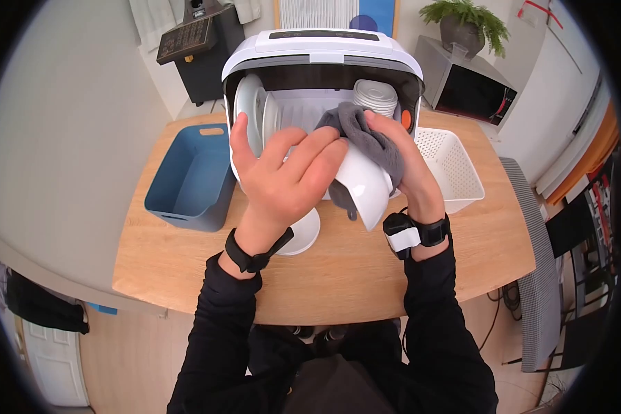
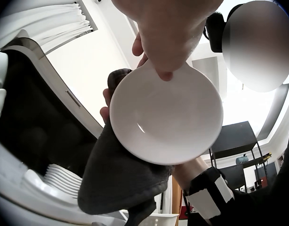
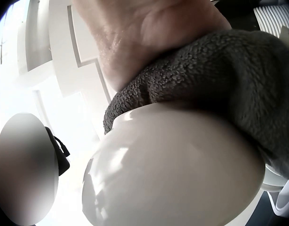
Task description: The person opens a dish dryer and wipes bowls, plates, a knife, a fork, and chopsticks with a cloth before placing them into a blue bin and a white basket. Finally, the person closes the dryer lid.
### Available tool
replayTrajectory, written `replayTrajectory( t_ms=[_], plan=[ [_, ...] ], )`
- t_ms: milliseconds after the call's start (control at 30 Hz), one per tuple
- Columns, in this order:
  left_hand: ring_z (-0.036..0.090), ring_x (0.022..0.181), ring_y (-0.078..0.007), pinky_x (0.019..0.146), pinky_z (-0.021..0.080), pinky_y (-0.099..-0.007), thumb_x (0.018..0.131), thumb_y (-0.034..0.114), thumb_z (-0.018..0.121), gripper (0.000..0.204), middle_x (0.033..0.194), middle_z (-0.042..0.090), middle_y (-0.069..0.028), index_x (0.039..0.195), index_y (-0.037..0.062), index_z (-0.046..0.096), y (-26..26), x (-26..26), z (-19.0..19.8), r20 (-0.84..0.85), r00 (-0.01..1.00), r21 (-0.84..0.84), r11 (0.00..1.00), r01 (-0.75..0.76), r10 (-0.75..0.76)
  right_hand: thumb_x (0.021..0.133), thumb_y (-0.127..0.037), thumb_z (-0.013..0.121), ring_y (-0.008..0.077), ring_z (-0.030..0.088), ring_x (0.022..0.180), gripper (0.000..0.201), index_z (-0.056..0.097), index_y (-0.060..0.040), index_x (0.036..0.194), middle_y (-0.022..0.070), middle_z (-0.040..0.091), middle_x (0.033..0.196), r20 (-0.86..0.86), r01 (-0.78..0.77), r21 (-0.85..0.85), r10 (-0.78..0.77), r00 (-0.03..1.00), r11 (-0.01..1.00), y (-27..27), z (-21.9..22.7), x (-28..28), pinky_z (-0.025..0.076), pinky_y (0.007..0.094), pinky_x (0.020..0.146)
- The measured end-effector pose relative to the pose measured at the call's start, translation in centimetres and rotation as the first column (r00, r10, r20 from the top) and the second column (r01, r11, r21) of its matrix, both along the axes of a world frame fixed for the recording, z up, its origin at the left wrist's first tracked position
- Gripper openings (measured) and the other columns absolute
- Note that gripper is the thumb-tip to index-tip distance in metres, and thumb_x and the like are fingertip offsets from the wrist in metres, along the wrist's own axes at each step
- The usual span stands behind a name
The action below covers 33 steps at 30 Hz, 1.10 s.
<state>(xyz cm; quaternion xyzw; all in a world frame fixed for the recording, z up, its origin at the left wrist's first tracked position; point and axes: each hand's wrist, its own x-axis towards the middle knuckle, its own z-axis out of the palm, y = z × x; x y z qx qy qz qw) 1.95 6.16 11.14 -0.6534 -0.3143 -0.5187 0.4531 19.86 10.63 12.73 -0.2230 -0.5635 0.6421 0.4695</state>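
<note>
A white bowl is held tilted above the table, its smooth inside facing the left wrist view and its rounded outside the right wrist view. My left hand pinches it at the rim, the thumb lying over the edge of the bowl. My right hand grips a dark grey fluffy cloth and holds it against the bowl's outside. Folds of the cloth wrap over the bowl's base and hang down beside it. The cloth hides part of the right fingers.
Behind the hands stands an open white dish cabinet with plates and stacked small dishes. A blue bin is to the left, a white perforated basket to the right. Another white dish sits on the wooden table.
</note>
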Motion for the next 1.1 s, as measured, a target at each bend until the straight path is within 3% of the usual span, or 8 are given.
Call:
replayTrajectory(
  t_ms=[133, 300, 467, 633, 767, 933, 1033, 1100],
  plan=[
    [0.059, 0.079, -0.0148, 0.114, 0.021, -0.0501, 0.064, -0.001, 0.070, 0.031, 0.087, 0.069, 0.0090, 0.087, 0.0193, 0.068, 0.4, -0.1, 0.0, 0.013, 1.000, -0.026, 1.000, -0.007, 0.007, 0.096, -0.039, 0.056, 0.0109, 0.061, 0.092, 0.042, 0.066, -0.0018, 0.115, 0.0048, 0.067, 0.109, 0.022, 0.016, -0.219, -0.011, 1.000, 0.976, 0.3, -0.1, -0.3, 0.048, 0.0241, 0.081],
    [0.056, 0.076, -0.0120, 0.108, 0.028, -0.0555, 0.067, 0.009, 0.072, 0.024, 0.084, 0.064, 0.0116, 0.086, 0.0209, 0.065, 1.0, -0.7, 0.1, 0.022, 0.996, -0.067, 0.994, -0.090, 0.092, 0.098, -0.037, 0.055, 0.0088, 0.058, 0.090, 0.040, 0.067, -0.0012, 0.110, 0.0038, 0.066, 0.105, 0.035, 0.086, 0.072, -0.089, 0.995, 0.994, 0.7, -0.5, -0.4, 0.046, 0.0235, 0.080],
    [0.057, 0.075, -0.0146, 0.107, 0.030, -0.0546, 0.067, 0.004, 0.073, 0.025, 0.079, 0.063, 0.0090, 0.087, 0.0187, 0.066, 0.4, -0.5, 0.3, 0.078, 0.995, -0.219, 0.975, -0.043, 0.061, 0.099, -0.031, 0.055, 0.0078, 0.055, 0.089, 0.037, 0.065, 0.0025, 0.112, 0.0023, 0.065, 0.100, 0.082, 0.084, 0.325, -0.116, 0.990, 0.942, -0.5, 0.2, -0.1, 0.045, 0.0238, 0.081],
    [0.056, 0.068, -0.0177, 0.105, 0.033, -0.0520, 0.075, 0.006, 0.071, 0.019, 0.069, 0.058, 0.0036, 0.089, 0.0173, 0.067, 0.6, -0.9, -0.1, 0.216, 0.975, -0.313, 0.950, 0.018, 0.053, 0.097, -0.028, 0.056, 0.0109, 0.057, 0.092, 0.037, 0.063, 0.0036, 0.115, 0.0048, 0.066, 0.100, 0.093, 0.096, 0.548, -0.174, 0.980, 0.831, -0.7, -0.2, 0.1, 0.047, 0.0265, 0.082],
    [0.053, 0.059, -0.0193, 0.102, 0.036, -0.0494, 0.081, 0.009, 0.071, 0.013, 0.062, 0.053, 0.0007, 0.092, 0.0163, 0.067, 0.5, -1.5, -0.1, 0.315, 0.947, -0.401, 0.913, 0.075, 0.061, 0.093, -0.032, 0.061, 0.0161, 0.061, 0.100, 0.044, 0.061, 0.0036, 0.119, 0.0100, 0.068, 0.106, -0.062, 0.175, 0.676, -0.181, 0.981, 0.716, -0.8, -0.8, -0.9, 0.049, 0.0295, 0.088],
    [0.053, 0.057, -0.0192, 0.100, 0.037, -0.0475, 0.083, 0.012, 0.072, 0.012, 0.060, 0.053, -0.0005, 0.093, 0.0145, 0.066, 0.6, -2.1, -0.2, 0.353, 0.930, -0.430, 0.901, 0.062, 0.105, 0.084, -0.037, 0.071, 0.0224, 0.065, 0.102, 0.057, 0.060, 0.0032, 0.122, 0.0134, 0.068, 0.110, -0.117, 0.214, 0.851, -0.224, 0.968, 0.479, -0.2, -0.7, -1.5, 0.049, 0.0316, 0.090],
    [0.052, 0.056, -0.0191, 0.100, 0.038, -0.0470, 0.083, 0.013, 0.072, 0.011, 0.059, 0.052, -0.0004, 0.093, 0.0138, 0.067, 0.8, -2.4, -0.3, 0.359, 0.926, -0.405, 0.914, 0.040, 0.118, 0.079, -0.037, 0.074, 0.0242, 0.065, 0.102, 0.062, 0.059, 0.0028, 0.124, 0.0145, 0.067, 0.113, -0.103, 0.230, 0.871, -0.296, 0.950, 0.435, -0.2, -0.8, -1.6, 0.049, 0.0326, 0.090],
    [0.052, 0.056, -0.0186, 0.100, 0.038, -0.0469, 0.083, 0.014, 0.073, 0.011, 0.059, 0.052, 0.0000, 0.093, 0.0139, 0.067, 1.0, -2.5, -0.2, 0.355, 0.923, -0.378, 0.926, -0.004, 0.149, 0.083, -0.037, 0.072, 0.0223, 0.064, 0.101, 0.059, 0.058, 0.0024, 0.125, 0.0143, 0.066, 0.115, -0.048, 0.231, 0.853, -0.370, 0.928, 0.468, -0.9, -0.8, -1.5, 0.049, 0.0325, 0.090]
  ],
)
